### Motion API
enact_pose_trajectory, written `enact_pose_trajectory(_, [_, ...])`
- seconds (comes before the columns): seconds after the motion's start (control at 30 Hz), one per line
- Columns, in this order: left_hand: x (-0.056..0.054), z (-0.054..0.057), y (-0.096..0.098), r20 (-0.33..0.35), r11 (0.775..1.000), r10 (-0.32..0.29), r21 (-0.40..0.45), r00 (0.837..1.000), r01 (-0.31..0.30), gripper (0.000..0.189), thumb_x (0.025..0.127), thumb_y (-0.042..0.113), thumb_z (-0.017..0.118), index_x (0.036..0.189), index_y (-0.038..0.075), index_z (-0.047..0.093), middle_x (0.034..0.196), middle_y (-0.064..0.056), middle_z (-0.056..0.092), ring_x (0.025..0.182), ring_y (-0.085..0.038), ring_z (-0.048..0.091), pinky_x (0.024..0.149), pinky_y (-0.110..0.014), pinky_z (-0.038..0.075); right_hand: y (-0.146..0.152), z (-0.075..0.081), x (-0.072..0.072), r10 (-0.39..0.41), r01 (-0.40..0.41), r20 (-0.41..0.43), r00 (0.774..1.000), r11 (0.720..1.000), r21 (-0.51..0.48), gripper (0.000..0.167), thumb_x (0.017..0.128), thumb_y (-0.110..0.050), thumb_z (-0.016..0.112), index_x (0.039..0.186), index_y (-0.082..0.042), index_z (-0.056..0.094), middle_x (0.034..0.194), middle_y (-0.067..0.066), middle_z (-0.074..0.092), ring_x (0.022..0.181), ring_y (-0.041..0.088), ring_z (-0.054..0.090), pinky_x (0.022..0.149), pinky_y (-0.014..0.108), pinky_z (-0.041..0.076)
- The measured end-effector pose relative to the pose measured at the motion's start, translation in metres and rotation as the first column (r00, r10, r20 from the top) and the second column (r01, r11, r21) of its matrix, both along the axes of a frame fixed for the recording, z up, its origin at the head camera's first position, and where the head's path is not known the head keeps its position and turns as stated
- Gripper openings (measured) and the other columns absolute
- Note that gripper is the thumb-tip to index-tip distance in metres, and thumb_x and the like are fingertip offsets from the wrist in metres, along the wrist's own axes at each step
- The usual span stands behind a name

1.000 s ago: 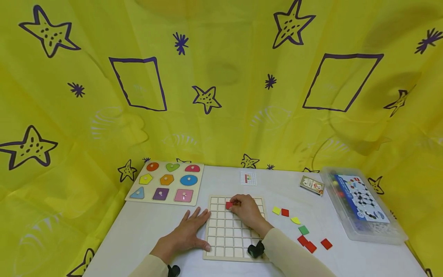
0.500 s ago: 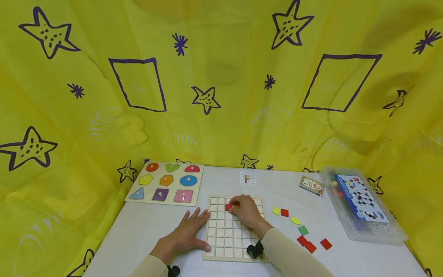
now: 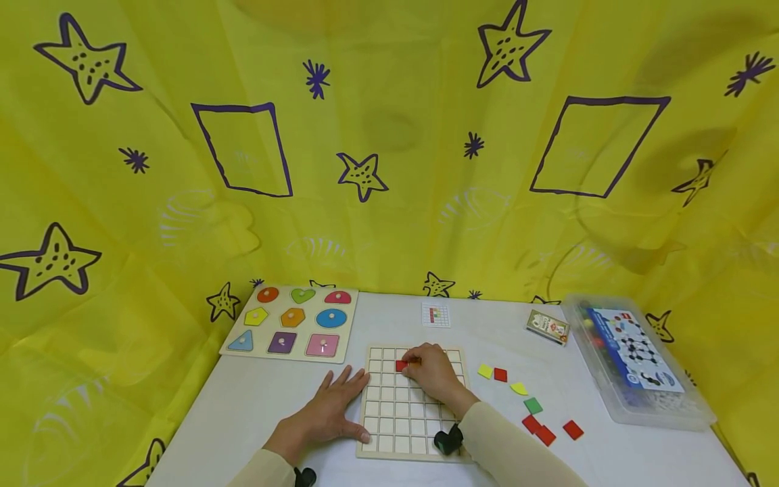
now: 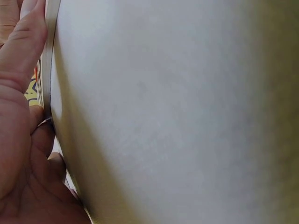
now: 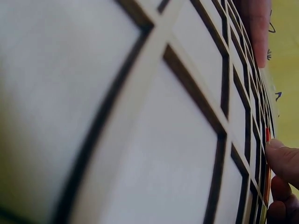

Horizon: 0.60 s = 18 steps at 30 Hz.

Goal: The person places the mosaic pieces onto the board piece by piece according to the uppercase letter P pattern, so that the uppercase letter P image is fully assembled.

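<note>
In the head view a wooden grid board [image 3: 389,455] lies on the table. My right hand [image 3: 435,370] is over its upper part, with fingertips at a red square tile [image 3: 401,366] in the second row. Thumb [image 5: 282,158] and curled fingers meet at that tile's edge in the right wrist view, where reddish and yellowish edges also show beside them. My left hand [image 3: 331,409] rests with spread, straight fingers along the board's left edge, its thumb on the lower left corner. The left wrist view shows this hand [image 4: 18,121] beside the board's rim.
Right of the board lie loose tiles: yellow [image 3: 485,370], green [image 3: 533,405] and several red [image 3: 573,429]. Behind it is a small pattern card [image 3: 436,314]. A shape puzzle [image 3: 349,338] stands left; a small card box [image 3: 548,327] and plastic case [image 3: 639,365] lie right.
The red tile has shifted slightly toward me and now looks lower in the grid, with my right fingertips still at it. My left hand stays where it was.
</note>
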<state>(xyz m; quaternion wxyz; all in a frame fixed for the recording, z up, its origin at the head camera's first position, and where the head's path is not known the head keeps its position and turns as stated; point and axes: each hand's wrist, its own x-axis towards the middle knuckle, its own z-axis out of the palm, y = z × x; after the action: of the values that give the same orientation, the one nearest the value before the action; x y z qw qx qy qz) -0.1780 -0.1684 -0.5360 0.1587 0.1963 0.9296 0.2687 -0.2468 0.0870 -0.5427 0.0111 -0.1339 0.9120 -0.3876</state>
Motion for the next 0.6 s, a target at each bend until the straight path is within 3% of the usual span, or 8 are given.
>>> enact_pose_trajectory(0.33, [0.0005, -0.0011, -0.0012, -0.003, 1.0, -0.005, 0.003, 1.0, 0.005, 0.114, 0.074, 0.055, 0.091, 0.164, 0.01, 0.037, 0.173, -0.009, 0.033, 0.164, -0.037, 0.014, 0.132, -0.063, 0.003, 0.0024, 0.0022, 0.0011, -0.051, 0.059, 0.063, 0.997, 0.989, -0.133, 0.02, 0.093, -0.014, 0.08, 0.113, -0.014, 0.078, 0.104, 0.001, 0.069, 0.094, 0.017, 0.056, 0.086, 0.037, 0.051])
enact_pose_trajectory(0.6, [0.0006, 0.0016, -0.0004, 0.0, 1.0, -0.003, 0.012, 1.0, 0.003, 0.114, 0.074, 0.053, 0.092, 0.164, 0.009, 0.037, 0.173, -0.009, 0.033, 0.164, -0.038, 0.014, 0.132, -0.064, 0.002, 0.0084, 0.0067, 0.0049, -0.047, 0.061, 0.067, 0.997, 0.972, -0.226, 0.023, 0.095, -0.014, 0.078, 0.118, -0.011, 0.077, 0.105, 0.002, 0.066, 0.093, 0.017, 0.054, 0.081, 0.034, 0.05])
